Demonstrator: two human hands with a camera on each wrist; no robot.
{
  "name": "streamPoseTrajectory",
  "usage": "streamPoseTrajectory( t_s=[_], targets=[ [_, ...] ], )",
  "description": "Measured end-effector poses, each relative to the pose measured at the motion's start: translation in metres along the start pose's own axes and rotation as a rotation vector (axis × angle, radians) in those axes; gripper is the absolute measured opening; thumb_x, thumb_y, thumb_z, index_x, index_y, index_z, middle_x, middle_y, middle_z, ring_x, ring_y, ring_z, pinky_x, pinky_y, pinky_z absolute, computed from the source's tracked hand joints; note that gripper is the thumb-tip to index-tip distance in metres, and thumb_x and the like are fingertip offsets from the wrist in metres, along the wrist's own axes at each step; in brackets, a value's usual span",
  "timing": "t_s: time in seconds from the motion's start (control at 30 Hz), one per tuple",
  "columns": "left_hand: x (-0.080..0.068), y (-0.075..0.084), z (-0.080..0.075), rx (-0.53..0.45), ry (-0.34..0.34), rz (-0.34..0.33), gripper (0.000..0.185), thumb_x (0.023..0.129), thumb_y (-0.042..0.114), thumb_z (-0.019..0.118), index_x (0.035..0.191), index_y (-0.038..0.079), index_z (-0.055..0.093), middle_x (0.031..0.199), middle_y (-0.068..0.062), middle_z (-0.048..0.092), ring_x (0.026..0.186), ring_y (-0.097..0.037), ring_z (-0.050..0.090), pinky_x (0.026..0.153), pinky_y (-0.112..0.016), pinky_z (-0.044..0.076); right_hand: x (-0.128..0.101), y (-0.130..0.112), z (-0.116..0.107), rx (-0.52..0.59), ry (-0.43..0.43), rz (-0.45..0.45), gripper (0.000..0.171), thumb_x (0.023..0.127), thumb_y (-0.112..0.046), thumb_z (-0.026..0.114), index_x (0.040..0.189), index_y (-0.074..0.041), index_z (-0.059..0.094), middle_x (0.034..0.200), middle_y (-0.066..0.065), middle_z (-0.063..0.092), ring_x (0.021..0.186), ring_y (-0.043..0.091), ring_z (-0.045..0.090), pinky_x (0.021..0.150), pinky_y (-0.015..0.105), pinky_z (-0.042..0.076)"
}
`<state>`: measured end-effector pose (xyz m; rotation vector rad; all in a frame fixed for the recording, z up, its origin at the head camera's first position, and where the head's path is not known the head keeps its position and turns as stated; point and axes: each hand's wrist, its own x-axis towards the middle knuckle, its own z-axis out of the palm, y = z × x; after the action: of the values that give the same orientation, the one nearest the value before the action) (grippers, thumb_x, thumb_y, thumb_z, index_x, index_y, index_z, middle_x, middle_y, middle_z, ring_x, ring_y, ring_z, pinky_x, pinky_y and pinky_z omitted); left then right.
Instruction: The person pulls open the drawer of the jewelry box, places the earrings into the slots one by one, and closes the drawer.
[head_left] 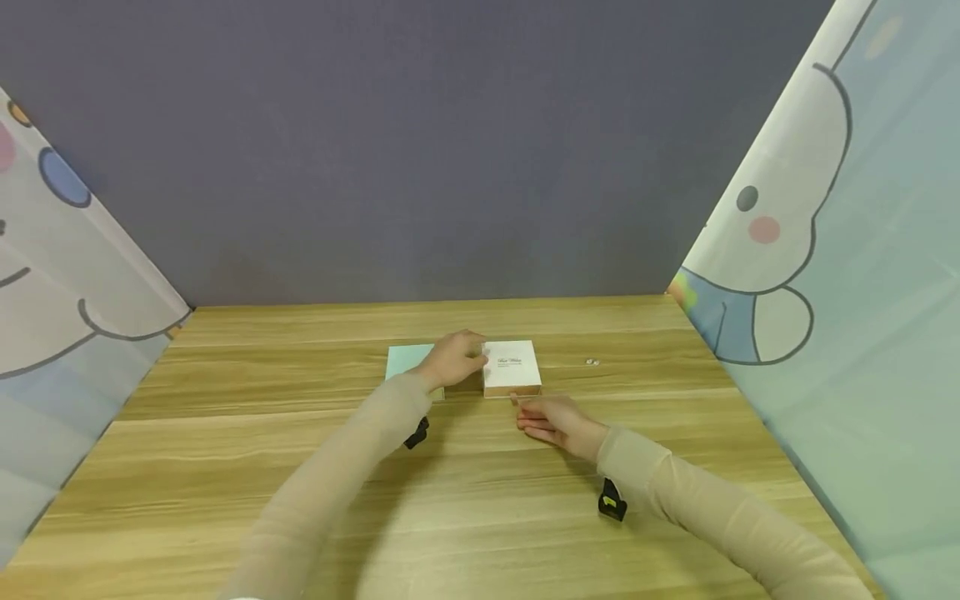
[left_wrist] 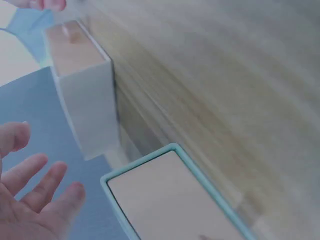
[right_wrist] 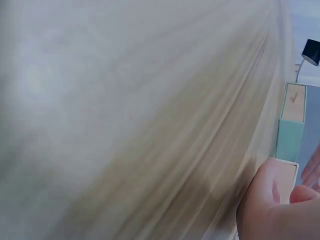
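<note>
The white box (head_left: 512, 366) bore a small line of dark script on its lid, too small to read.

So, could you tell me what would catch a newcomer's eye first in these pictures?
Probably the white box with script lettering on its lid, mid-table, with the left hand at its left edge. Beside it lies a mint-green tray, partly hidden by that hand. The right hand rests open on the wooden table just in front of the box.
</note>
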<state>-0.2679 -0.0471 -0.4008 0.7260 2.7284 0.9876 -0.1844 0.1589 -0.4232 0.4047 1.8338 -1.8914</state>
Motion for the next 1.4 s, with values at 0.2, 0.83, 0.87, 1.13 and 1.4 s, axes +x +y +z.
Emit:
streamPoseTrajectory(
  t_s=[0.2,0.83,0.87,1.13,1.4],
  targets=[
    [-0.039,-0.011,-0.011,-0.083,0.058,0.008,0.042,0.093,0.026,0.054,0.131,0.007,0.051,0.138,-0.012,0.046,0.122,-0.036,0.046,0.099,-0.049,0.04,-0.012,0.002,0.003,-0.057,-0.052,-0.027,0.035,0.091,-0.006,0.052,0.121,0.012,0.05,0.102,0.015,0.066,0.082,0.013,0.065,0.078,0.025,0.054],
    [-0.117,-0.086,-0.051,-0.173,0.192,0.046,0.041,0.091,0.013,0.056,0.13,0.001,0.049,0.136,-0.023,0.043,0.124,-0.043,0.039,0.096,-0.057,0.039,0.002,0.006,0.056,-0.128,-0.339,-0.108,0.041,0.09,-0.007,0.057,0.126,0.011,0.046,0.121,0.022,0.056,0.101,0.018,0.062,0.091,0.029,0.049],
    [-0.115,-0.088,-0.053,-0.188,0.179,0.034,0.042,0.092,0.013,0.055,0.132,0.001,0.047,0.138,-0.022,0.042,0.125,-0.044,0.039,0.097,-0.056,0.039,0.004,0.006,0.06,-0.125,-0.326,-0.104,0.041,0.09,-0.007,0.056,0.126,0.011,0.047,0.121,0.022,0.057,0.1,0.017,0.062,0.09,0.028,0.049],
    [-0.088,-0.105,-0.057,-0.319,0.092,-0.047,0.052,0.094,0.024,0.053,0.14,0.006,0.037,0.144,-0.019,0.035,0.13,-0.042,0.032,0.106,-0.053,0.03,0.024,0.007,0.097,-0.111,-0.221,-0.092,0.034,0.088,-0.004,0.058,0.12,0.008,0.055,0.112,0.018,0.063,0.09,0.015,0.065,0.083,0.026,0.053],
    [-0.069,-0.113,-0.061,-0.369,0.071,-0.12,0.057,0.094,0.028,0.053,0.141,0.003,0.034,0.143,-0.018,0.036,0.13,-0.04,0.033,0.107,-0.05,0.03,0.036,0.006,0.126,-0.116,-0.233,-0.108,0.033,0.088,-0.006,0.059,0.118,0.007,0.056,0.108,0.015,0.065,0.094,0.018,0.064,0.085,0.028,0.052]
  ],
)
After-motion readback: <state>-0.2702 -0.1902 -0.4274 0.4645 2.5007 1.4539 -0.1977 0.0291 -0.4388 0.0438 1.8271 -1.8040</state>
